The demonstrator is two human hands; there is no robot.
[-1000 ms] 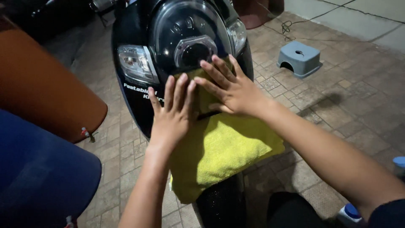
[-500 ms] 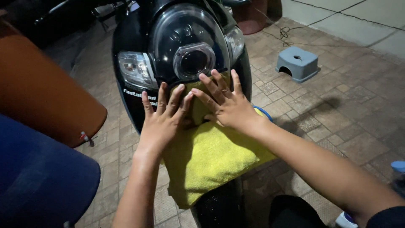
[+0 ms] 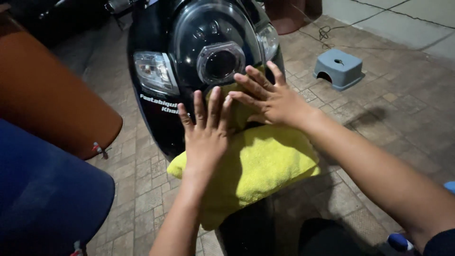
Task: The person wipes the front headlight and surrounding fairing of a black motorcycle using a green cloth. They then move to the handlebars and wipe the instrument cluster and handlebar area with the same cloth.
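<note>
Two flat palms, fingers spread, press a yellow cloth [image 3: 256,166] against the black scooter front [image 3: 156,118]: left hand [image 3: 206,135] and right hand [image 3: 272,99], gripping nothing. Cloth's upper edge sits just below the headlamp [image 3: 220,64]; paved floor [image 3: 379,128] lies open rightward toward a grey stool [image 3: 339,68].

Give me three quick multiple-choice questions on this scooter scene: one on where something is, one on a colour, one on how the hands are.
1. Where is the small grey stool?
A. On the paved floor to the right of the scooter
B. On the scooter's seat
C. Under the cloth

2. What colour is the cloth?
A. Red
B. Yellow
C. White

3. How are the two hands?
A. Clenched in fists
B. Holding a bottle
C. Flat, fingers spread, pressed on the cloth

Answers: 1 A, it stands on the pavers beyond the scooter front. 2 B, the towel is bright yellow. 3 C, the left hand and right hand lie open on the cloth below the headlight.
</note>
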